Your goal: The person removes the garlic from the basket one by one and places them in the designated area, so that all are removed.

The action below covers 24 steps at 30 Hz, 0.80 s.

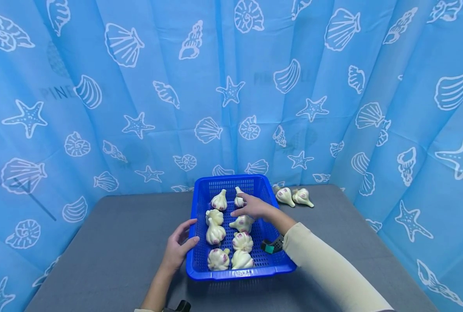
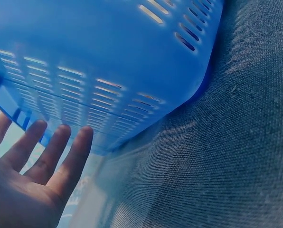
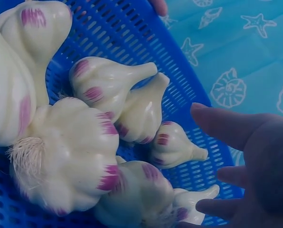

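Several white garlic bulbs (image 1: pixel 217 260) with purple streaks lie in two rough columns in a blue plastic basket (image 1: pixel 251 272). My right hand (image 1: pixel 256 207) reaches over the basket's right side, fingers spread above the right column. Its fingertips are close to the rearmost garlic bulb (image 1: pixel 238 201) there, partly covered by the hand. In the right wrist view, thumb and fingers stand apart, and the lower fingers are next to a bulb (image 3: pixel 191 204). My left hand (image 1: pixel 175 246) rests at the basket's left rim; its fingers look fairly straight along the outer wall (image 2: pixel 108 57).
More garlic bulbs (image 1: pixel 285 196) lie on the grey tabletop (image 1: pixel 138 242), just right of the basket's far corner. A blue curtain (image 1: pixel 231 112) with white shell prints hangs behind and on both sides. A dark wrist strap (image 1: pixel 272 245) shows under the right sleeve.
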Available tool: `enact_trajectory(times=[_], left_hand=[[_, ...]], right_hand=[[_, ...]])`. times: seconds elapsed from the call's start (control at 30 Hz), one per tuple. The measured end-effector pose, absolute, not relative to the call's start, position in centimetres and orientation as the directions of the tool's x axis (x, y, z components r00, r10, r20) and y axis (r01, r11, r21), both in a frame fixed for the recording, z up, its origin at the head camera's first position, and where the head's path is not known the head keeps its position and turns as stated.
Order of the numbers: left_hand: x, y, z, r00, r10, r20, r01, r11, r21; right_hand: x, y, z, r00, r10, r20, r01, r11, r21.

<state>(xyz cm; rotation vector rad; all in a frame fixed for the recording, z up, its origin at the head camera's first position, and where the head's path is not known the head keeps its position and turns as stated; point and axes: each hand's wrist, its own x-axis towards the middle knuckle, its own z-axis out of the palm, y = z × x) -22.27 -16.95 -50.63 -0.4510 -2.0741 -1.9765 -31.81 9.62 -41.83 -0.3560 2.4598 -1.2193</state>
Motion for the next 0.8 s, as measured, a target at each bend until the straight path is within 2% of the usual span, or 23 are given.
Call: enact_trajectory(times=[0.33,0.57,0.8], left_hand=[[-22.2,-16.8,-50.4,-0.931,0.059,0.360,0.364,0.071,0.929],[-22.2,-16.8,-50.5,-0.934,0.052,0.353,0.356,0.083,0.931],[-22.2,-16.8,-50.5,-0.929,0.047,0.366,0.368,0.060,0.928]], right_hand=[[-31.4,9.5,-42.6,-0.879,-0.402,-0.255,-0.113,0.697,-0.708],[-31.3,9.4,-42.9,-0.880,-0.359,-0.311,-0.069,0.744,-0.665],[-31.5,9.4,-43.3,-0.891,-0.360,-0.275,-0.130,0.784,-0.607]])
